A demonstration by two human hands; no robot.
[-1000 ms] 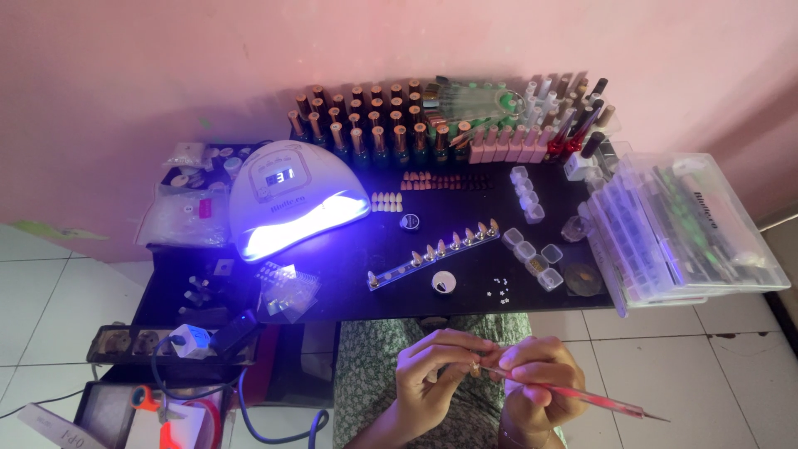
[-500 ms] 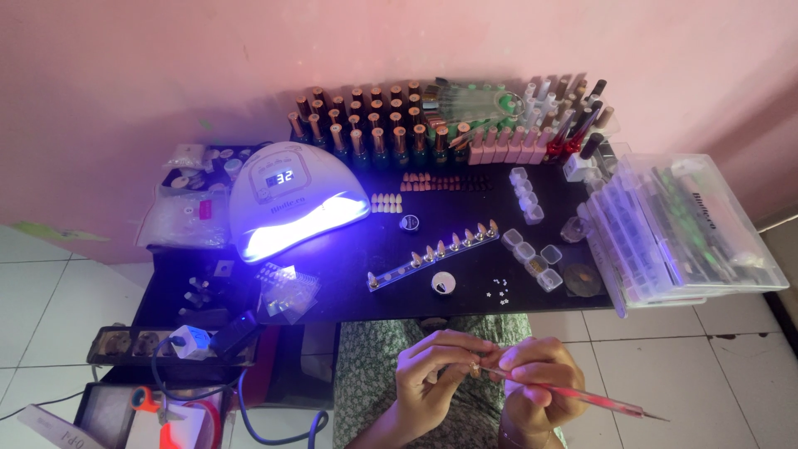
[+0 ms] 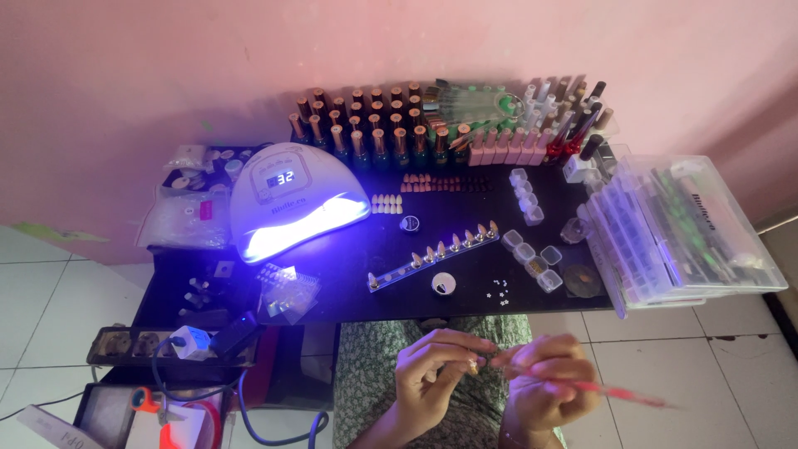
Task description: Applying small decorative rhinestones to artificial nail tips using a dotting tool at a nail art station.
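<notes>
Near the worktop [image 3: 349, 308] edge, over the lap, the left hand [image 3: 428, 370] pinched a small nail tip [image 3: 472, 363] while the right hand [image 3: 544, 387], blurred, gripped a thin red tool [image 3: 615, 391]; bracing both hands together would probably have steadied the tool's point.

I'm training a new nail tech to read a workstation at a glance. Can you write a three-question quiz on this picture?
1. True or false: the white curing lamp on the black table is lit.
2. Which hand holds the thin pink tool? A) left hand B) right hand C) neither
3. Fill in: the row of polish bottles stands along the table's ___ edge, by the pink wall.

Key
1. True; blue-violet light shines from its opening.
2. B; the right hand grips it, blurred, while the left hand pinches a small nail tip.
3. Far (back).
</notes>
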